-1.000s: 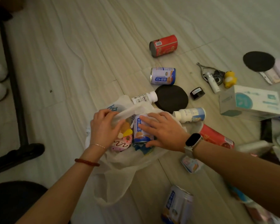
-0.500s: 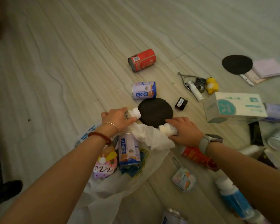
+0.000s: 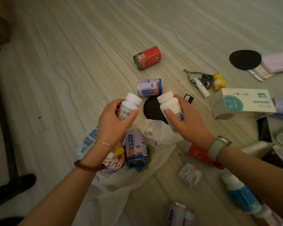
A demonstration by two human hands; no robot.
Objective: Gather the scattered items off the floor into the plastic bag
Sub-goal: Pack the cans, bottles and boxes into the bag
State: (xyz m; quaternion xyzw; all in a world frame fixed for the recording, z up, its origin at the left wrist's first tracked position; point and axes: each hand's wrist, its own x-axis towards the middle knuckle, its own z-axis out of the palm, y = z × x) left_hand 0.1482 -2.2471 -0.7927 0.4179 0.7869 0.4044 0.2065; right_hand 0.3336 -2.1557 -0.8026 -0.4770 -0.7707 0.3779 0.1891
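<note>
- Bag (image 3: 155, 136): it lies open and floppy on the floor (image 3: 72, 54), just under the two hands.
- Inside the bag I can see a blue can (image 3: 135, 146) and a pink toy (image 3: 112, 163) beside it.
- The left hand (image 3: 114, 121) is wrapped around a clear bottle (image 3: 128, 106) with a white cap. It holds it up off the floor.
- The right hand (image 3: 189, 121) is wrapped around a white bottle (image 3: 170, 103). That one is up in the air too.
- Both bottles are over the far edge of the bag, not in it yet.
- I think this step is carrying: two things are picked up and need to go in.
- The next move should be to bring both bottles down into the open part of the bag and let go.
- The blue can already fills the middle, so the bottles need to go beside it.
- The bag is soft, with its far edge bunched up under the right hand. A bottle could land on the plastic and roll out.
- Lots of things are left on the floor: a red can (image 3: 147, 57), another blue can lying on its side (image 3: 149, 88), a black disc (image 3: 153, 110), a box (image 3: 242, 103), a yellow toy (image 3: 218, 81) and more.
- So the job looks far from done.
</note>
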